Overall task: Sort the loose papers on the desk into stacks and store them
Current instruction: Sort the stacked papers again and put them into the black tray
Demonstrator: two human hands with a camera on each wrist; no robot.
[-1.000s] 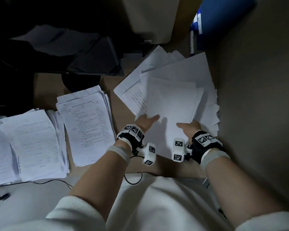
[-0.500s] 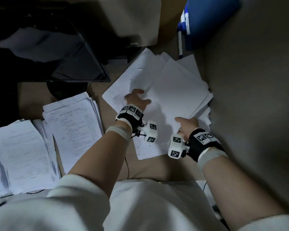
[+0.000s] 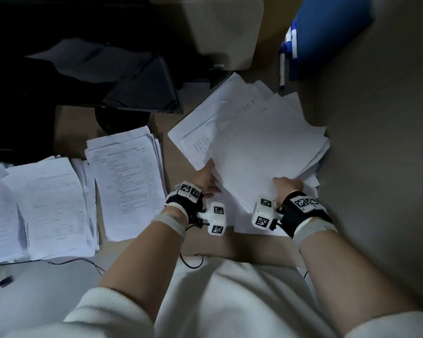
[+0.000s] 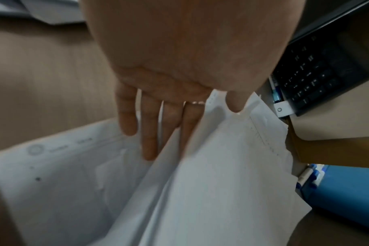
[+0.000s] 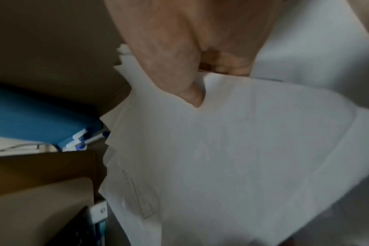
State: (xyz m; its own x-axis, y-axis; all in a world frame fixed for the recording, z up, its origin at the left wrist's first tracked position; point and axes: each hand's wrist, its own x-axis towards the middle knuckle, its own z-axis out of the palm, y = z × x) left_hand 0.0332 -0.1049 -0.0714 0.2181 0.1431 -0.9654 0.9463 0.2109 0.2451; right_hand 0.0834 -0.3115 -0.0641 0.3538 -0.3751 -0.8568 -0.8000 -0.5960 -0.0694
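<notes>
Here both hands point(image 3: 206, 180) point(image 3: 287, 186) grip the loose papers' point(image 3: 266, 152) near edge.

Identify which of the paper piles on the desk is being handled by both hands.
The fanned, mostly blank pile on the right, by the partition: left hand and right hand hold its near edge. The two printed stacks to the left lie untouched.
</notes>
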